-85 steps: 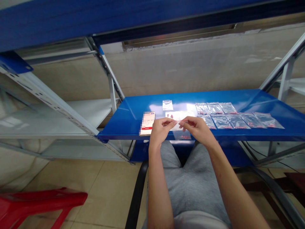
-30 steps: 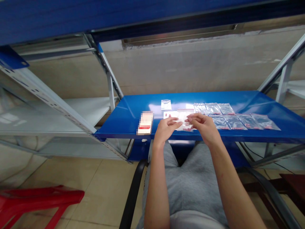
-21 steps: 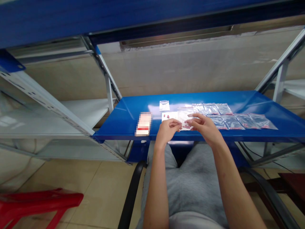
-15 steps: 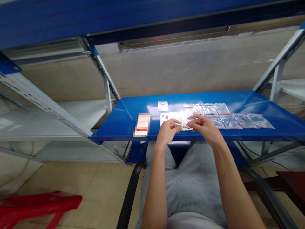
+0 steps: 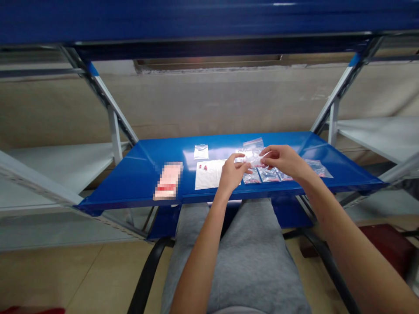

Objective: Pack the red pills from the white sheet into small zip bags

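Observation:
A small clear zip bag (image 5: 254, 158) is between my two hands, over the row of bags on the right. My right hand (image 5: 282, 160) is closed, with thumb and fingertips pinching its right side. At the bag's left side, my left hand (image 5: 231, 175) has its thumb and index finger curled on it. Left of the hands lies a white cloth or paper sheet (image 5: 207, 175), with a few small red pieces (image 5: 205, 167) on its far left part. Several filled clear bags (image 5: 269, 174) with red bits in them lie under and beside my right hand.
An unfilled-looking clear bag (image 5: 200, 151) lies behind the white sheet on the blue table (image 5: 140, 174). A blurred-out pink and white item (image 5: 168, 181) is at the left. Slanted metal posts (image 5: 114, 109) flank the table, and a blue shelf (image 5: 209, 26) hangs overhead.
The view has turned to the right. Both hands have moved from above the white sheet to the rows of bags, carrying the clear zip bag between them.

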{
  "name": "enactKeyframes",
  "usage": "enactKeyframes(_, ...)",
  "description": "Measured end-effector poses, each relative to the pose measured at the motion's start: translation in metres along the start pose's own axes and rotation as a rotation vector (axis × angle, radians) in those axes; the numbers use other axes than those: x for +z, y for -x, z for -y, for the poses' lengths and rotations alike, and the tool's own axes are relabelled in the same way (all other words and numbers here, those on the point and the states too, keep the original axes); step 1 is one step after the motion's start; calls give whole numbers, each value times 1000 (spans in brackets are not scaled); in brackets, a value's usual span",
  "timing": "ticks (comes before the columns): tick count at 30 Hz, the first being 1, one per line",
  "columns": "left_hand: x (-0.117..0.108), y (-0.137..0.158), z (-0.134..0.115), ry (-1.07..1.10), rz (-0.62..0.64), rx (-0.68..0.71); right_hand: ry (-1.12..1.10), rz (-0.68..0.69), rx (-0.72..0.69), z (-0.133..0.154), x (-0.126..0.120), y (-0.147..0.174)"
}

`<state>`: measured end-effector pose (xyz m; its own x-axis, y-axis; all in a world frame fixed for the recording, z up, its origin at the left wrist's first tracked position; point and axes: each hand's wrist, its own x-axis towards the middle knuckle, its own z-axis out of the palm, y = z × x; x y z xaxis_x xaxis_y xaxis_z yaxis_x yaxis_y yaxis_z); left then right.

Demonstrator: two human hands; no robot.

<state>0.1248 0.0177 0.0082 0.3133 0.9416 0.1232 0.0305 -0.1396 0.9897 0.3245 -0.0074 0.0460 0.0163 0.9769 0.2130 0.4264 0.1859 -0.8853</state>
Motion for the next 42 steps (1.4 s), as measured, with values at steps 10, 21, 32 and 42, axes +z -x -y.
enactKeyframes(10, 130, -123, 0, -353, 113, 171, 31, -201, 273, -82, -118, -40)
enactKeyframes(21, 203, -167, 25, -793, 291, 275, 766, -195, 394, -144, -163, -71)
enactKeyframes(32, 199, -160, 35, -967, 322, 383, 1032, -60, 276, -149, -155, -71)
enactKeyframes(42, 169, -150, 26, -851, 277, 403, 1014, -205, 157, -137, -129, -67)
